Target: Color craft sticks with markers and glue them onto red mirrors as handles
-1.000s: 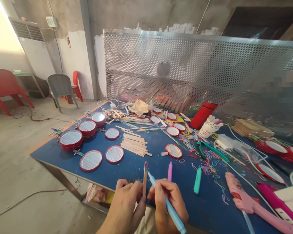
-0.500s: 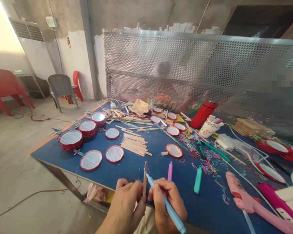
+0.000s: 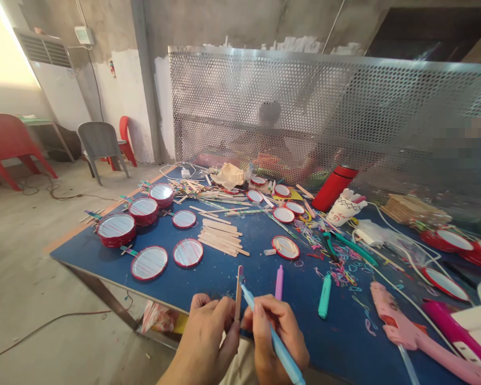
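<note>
My left hand point(image 3: 212, 334) pinches the lower part of a wooden craft stick point(image 3: 238, 299), which stands upright with a purplish tinge at its top. A light blue marker point(image 3: 278, 345) is gripped in my right hand point(image 3: 278, 329), its tip beside the stick's upper part; whether it touches I cannot tell. Just beyond lie a purple marker point(image 3: 279, 282) and a teal marker point(image 3: 324, 297) on the blue table point(image 3: 232, 271). Several plain craft sticks point(image 3: 220, 235) are laid out in a row farther back, near a round red-rimmed piece point(image 3: 188, 253).
Stacks of red-rimmed discs point(image 3: 116, 229) stand at left. On the right are a pink glue gun point(image 3: 417, 334), green-handled pliers point(image 3: 353, 248), loose rubber bands point(image 3: 344, 274) and a white power strip point(image 3: 475, 331). A red thermos point(image 3: 334, 188) leans before a perforated metal screen point(image 3: 304, 101).
The blue marker and my right hand have shifted very slightly, the tip moving a little right. My left hand and the stick stay practically where they were.
</note>
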Tool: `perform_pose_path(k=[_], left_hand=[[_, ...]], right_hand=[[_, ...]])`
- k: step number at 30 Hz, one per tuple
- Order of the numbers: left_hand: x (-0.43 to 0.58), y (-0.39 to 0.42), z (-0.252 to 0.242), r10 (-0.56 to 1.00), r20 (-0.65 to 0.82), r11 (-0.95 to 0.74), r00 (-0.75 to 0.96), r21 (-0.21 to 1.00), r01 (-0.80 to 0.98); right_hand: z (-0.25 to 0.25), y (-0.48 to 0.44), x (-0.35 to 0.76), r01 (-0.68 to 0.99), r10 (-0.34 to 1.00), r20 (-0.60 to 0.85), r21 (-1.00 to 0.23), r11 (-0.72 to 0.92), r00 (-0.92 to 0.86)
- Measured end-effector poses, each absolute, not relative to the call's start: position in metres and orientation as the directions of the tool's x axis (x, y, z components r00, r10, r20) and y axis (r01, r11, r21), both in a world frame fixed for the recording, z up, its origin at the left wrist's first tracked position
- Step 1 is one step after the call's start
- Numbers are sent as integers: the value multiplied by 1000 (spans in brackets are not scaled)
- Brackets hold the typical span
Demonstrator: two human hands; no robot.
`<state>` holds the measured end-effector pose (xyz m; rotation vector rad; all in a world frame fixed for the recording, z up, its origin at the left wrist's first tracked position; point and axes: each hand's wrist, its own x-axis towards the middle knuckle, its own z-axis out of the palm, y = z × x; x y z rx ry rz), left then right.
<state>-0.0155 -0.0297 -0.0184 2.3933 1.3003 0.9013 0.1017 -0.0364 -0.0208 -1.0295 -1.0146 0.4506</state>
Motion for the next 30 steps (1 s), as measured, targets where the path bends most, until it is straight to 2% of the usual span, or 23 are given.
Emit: perform_pose_path(k=[9, 14, 19, 26, 28, 30], left_hand=[[-16, -31, -20, 837, 357, -547, 415, 503, 669], [-15, -29, -21, 836, 364, -548, 411, 503, 668], [-15, -30, -21, 839, 344, -544, 421, 510, 667], [-17, -29, -23, 839, 343, -544, 422, 519, 659], [-19, -28, -21, 838, 320, -545, 443, 542, 640], [-22, -26, -20, 825, 302, -558, 478, 565, 608]], right_hand=[[-20, -36, 102, 142, 726, 496, -858, 493, 475], [-20, -37, 102, 144, 729, 448, -885, 442, 517], [-19, -37, 102, 126, 715, 472, -867, 482, 516], [-29, -32, 111, 270, 662, 574, -816, 511, 482], [-29, -27, 120, 394, 611, 653, -758, 521, 448], [-27, -21, 134, 590, 559, 754, -637, 496, 344]])
